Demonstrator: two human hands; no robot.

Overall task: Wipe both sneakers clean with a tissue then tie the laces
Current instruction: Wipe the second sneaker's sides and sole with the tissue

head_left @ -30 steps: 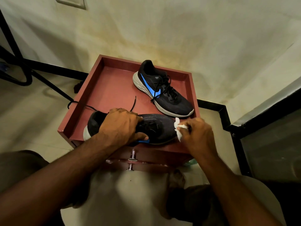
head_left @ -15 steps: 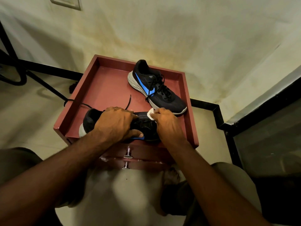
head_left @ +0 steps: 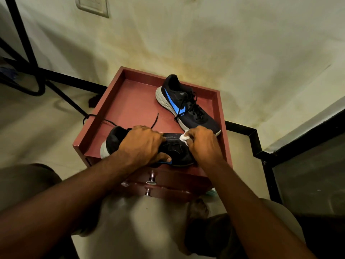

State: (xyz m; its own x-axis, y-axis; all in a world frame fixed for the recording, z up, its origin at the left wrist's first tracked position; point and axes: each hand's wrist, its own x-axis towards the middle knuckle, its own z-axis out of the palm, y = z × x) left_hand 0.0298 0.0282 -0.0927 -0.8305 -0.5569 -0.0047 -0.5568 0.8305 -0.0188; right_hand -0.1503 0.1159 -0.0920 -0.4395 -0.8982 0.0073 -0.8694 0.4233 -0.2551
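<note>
At the near edge of the cabinet (head_left: 119,101), a dark sneaker (head_left: 173,149) lies on its side across the recessed reddish top, heel toward the left edge, toe toward the right. The left hand (head_left: 141,144) grips it over the middle, fingers curled across the upper and the thumb hooked round the near side by a strip of blue. The right hand (head_left: 203,144) has its fingers bunched round a crumpled white tissue (head_left: 184,137) and presses it onto the mesh toe. The two hands sit close together on the same shoe, apart by a narrow stretch of upper. A loose black lace (head_left: 100,119) trails from the heel end over the left rim.

The second sneaker (head_left: 186,107) stands upright toward the far right corner, toe just beyond the right hand; it has a dark knit upper, a blue swoosh, a thick pale sole and black laces. The cabinet is smooth, with a raised rim on three sides and two shiny metal knobs (head_left: 152,179) on its front.
</note>
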